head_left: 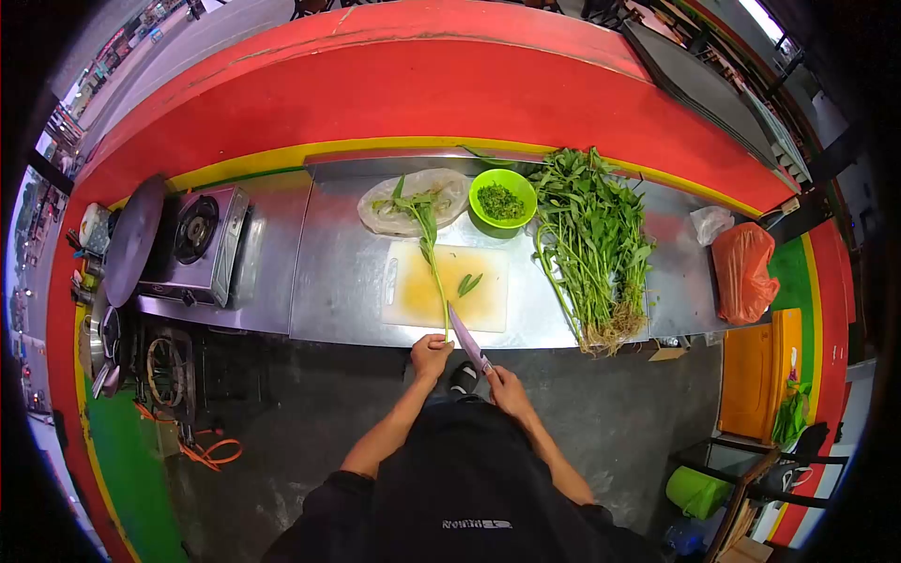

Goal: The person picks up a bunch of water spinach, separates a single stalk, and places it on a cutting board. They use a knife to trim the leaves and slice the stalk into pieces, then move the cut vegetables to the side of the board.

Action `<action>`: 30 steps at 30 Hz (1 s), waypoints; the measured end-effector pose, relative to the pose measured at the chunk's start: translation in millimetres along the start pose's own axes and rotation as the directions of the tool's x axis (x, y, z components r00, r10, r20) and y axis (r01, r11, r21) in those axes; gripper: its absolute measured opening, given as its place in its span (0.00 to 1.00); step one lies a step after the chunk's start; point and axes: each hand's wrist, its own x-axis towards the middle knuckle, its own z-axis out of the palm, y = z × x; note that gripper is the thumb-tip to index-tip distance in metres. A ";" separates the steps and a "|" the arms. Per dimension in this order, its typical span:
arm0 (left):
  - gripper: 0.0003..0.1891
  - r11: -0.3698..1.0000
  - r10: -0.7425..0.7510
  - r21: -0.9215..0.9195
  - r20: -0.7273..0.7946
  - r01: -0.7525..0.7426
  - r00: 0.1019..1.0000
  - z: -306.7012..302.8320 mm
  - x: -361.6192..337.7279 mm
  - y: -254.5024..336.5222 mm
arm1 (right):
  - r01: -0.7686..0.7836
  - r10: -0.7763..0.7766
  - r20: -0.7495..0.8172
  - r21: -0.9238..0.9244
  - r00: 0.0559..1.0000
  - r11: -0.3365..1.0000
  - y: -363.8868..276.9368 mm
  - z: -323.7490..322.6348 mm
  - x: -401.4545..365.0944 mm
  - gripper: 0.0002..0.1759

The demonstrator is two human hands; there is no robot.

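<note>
My left hand grips the root end of a long green leafy stalk that lies lengthwise over a pale cutting board. My right hand holds a knife, its blade pointing up and left toward the stalk's lower end at the board's near edge. A small cut leaf piece rests on the board. Behind the board stands a green bowl of chopped greens and a clear plastic bag under the stalk's leafy top.
A large bunch of leafy stalks with roots lies right of the board on the steel counter. A gas stove and a dark round lid stand at the left. An orange plastic bag sits at the right.
</note>
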 end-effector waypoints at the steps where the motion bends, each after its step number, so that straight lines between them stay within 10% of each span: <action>1: 0.13 0.999 -0.034 0.033 0.013 0.033 0.999 -1.9 -1.3 4.3 | 0.001 -0.001 0.000 -0.001 1.000 1.000 -4.0 -0.6 -2.0 0.18; 30: 0.17 0.941 0.147 -0.338 0.353 -0.021 0.924 -41.3 -38.5 30.6 | -0.007 0.006 -0.031 -0.029 0.999 1.000 16.4 -0.5 5.5 0.21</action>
